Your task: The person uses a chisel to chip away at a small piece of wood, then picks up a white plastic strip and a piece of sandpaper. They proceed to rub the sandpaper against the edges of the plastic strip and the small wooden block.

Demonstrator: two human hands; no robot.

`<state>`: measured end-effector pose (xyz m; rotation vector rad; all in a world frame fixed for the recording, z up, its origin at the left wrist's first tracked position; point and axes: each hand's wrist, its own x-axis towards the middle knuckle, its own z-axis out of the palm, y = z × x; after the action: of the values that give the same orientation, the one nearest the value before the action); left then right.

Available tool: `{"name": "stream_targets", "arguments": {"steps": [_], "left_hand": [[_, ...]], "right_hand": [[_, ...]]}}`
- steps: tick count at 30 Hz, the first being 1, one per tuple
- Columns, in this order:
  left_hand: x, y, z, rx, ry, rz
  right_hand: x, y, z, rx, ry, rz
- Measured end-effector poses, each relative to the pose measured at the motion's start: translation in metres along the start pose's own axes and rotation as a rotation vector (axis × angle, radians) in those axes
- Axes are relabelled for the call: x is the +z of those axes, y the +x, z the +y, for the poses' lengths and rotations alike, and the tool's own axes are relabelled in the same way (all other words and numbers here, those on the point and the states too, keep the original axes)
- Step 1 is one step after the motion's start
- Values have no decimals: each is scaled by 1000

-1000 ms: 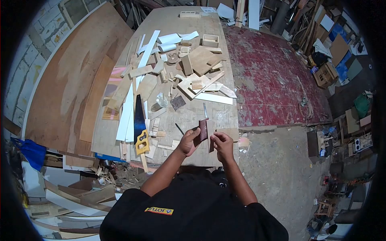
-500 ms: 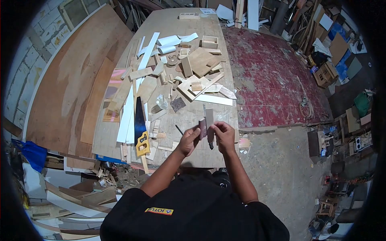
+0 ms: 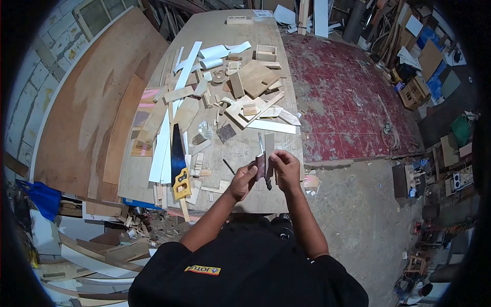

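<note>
My left hand (image 3: 242, 182) pinches a folded piece of reddish-brown sandpaper (image 3: 261, 167) between thumb and fingers. Close beside it, my right hand (image 3: 286, 169) grips a small flat wooden strip (image 3: 270, 144), which stands up out of the fingers. The sandpaper is right at the strip's left edge. Under the hands lies a slim tool with a dark handle (image 3: 269, 185) and a thin metal shank, partly hidden by what I hold. A dark square of sandpaper (image 3: 225, 133) and a black pen-like stick (image 3: 227, 165) lie left of my hands.
A yellow-handled handsaw (image 3: 181, 183) lies on the left of the workbench (image 3: 204, 28), beside long white strips (image 3: 162, 148). A clear container (image 3: 205, 130) stands near the middle. Wood offcuts (image 3: 255, 79) are heaped farther back. A large plywood sheet (image 3: 76, 117) leans at left.
The wooden strip in my right hand has tilted and now shows a narrower face. My left hand and the sandpaper have shifted slightly right and down.
</note>
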<state>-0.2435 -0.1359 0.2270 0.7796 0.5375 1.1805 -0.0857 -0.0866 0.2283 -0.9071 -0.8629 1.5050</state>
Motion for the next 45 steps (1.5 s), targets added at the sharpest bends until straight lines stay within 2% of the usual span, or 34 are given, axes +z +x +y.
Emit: {"name": "stream_targets", "arguments": {"steps": [5,9,11,12,14,16,19,25,27,29,32,33,35,36,39,41,43,45], "left_hand": [[-6,-5,-26,-26,85,-15],[-14,-8,-39,-36,231,-31],[-16,-8,-38,-82,50,-12],[-16,-8,-37,-81,50,-11],[-16,-6,-35,-52,-153,66],[-11,-6,-27,-44,-198,90],[-4,-5,-20,-24,-248,135],[2,-9,-33,-155,-110,-57],[2,-9,-34,-161,83,-69],[-1,-8,-35,-170,38,-61],[-5,-5,-29,-76,-77,32],[-7,-3,-26,-76,-79,30],[-11,-4,-21,-12,-123,121],[-12,-4,-16,-8,-115,122],[-6,-8,-5,-1,-104,182],[-7,-10,-2,-1,-90,178],[-6,-13,-2,-5,-88,205],[-5,-14,-4,-1,-92,201]], "right_hand": [[10,21,-18,-51,44,55],[11,31,-22,-168,115,145],[8,32,-23,-140,240,136],[10,29,-27,-136,236,156],[7,23,-24,-106,244,150],[3,11,-20,-29,213,127],[0,-1,0,-47,137,44],[-3,30,-8,-46,60,160],[-1,46,-18,-235,159,181],[-5,49,-27,-228,253,146],[6,33,-49,-59,352,117],[5,27,-47,-60,349,118],[2,16,-44,65,426,29],[0,14,-40,56,444,-77],[-2,6,-33,131,539,-70],[-3,1,-32,107,498,-98],[2,-6,-39,190,472,-168],[9,-14,-42,176,476,-113]]}}
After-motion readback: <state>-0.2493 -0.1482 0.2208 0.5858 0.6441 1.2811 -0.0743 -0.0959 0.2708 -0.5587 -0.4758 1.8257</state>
